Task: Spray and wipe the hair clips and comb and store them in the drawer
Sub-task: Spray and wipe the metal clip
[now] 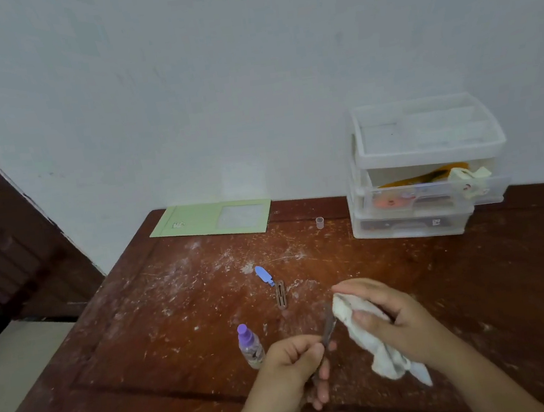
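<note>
The clip (329,329) in hand is a thin dark one, raised just above the counter (175,318) near its front edge, its lower end pinched in the curled fingers of the left hand (298,362). Its upper end meets the white cloth (362,324), which the right hand (388,314) holds bunched, thumb and fingers folded round it. This looks like the wiping step.

To do it well, I would keep the left pinch firm and low, so most of the clip stays bare. The cloth should close round the clip and be drawn along its length, away from the left fingers. Then the grip should shift, so the covered end gets wiped too. The clip is slim and may flex or slip, so light pressure seems wise.

Two more clips lie further back on the counter, a blue clip (264,275) and a brown clip (281,295), touching or nearly so. Whether they are cleaned I cannot tell. The spray bottle (250,345) stands just left of the left hand. At the back right the drawer unit (422,168) has one drawer pulled out, with things already inside it.
</note>
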A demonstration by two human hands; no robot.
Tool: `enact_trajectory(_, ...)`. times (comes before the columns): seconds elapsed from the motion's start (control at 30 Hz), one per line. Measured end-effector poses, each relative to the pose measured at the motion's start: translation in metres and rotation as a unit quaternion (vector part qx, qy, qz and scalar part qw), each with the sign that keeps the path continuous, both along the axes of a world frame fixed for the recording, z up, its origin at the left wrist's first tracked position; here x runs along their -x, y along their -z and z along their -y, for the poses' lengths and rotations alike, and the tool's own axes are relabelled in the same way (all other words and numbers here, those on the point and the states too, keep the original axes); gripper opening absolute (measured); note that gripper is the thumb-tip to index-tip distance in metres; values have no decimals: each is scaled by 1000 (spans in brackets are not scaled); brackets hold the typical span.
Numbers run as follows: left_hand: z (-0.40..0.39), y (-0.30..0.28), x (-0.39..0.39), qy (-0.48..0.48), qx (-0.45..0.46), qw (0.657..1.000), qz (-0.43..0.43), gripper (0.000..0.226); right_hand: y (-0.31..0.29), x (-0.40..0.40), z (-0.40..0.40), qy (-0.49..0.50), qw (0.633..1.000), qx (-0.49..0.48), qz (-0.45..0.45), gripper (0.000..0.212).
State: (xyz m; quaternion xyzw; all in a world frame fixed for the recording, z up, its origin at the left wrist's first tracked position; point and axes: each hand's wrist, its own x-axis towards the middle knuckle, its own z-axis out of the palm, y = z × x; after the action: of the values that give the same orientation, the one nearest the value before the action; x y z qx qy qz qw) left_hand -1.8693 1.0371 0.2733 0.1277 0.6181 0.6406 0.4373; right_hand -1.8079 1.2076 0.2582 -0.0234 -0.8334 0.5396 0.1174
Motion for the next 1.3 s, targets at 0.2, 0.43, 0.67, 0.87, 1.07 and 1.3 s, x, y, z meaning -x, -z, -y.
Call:
enact_trajectory(0.2, 6, -3, 0, 51, -9, 997, 63, 27, -6, -3, 7, -15, 1000, -9, 13, 24)
enact_trajectory(0.43, 11, -3, -9, 8, 66, 981, -181, 28, -15, -7, 19, 96, 993, 34, 54, 15)
enact_trajectory(0.67, 12, -6, -11, -45, 2, 994, -101, 31, -20, -3, 31, 33, 975, -201, -87, 15)
enact_trajectory(0.87, 19, -10, -13, -14, -22, 989, -143, 33, -10, 0, 36, 7, 950, -286, -128, 20)
enact_trajectory(1.07, 14, 3, -16, -35, -8, 991, -128, 29, 5, 3, 30, 88, 957, -256, -107, 30)
enact_trajectory(1.3, 18, 7, -14, -32, 3, 992, -118, 24, 5, 5, 14, 241, 967, -86, -8, 20)
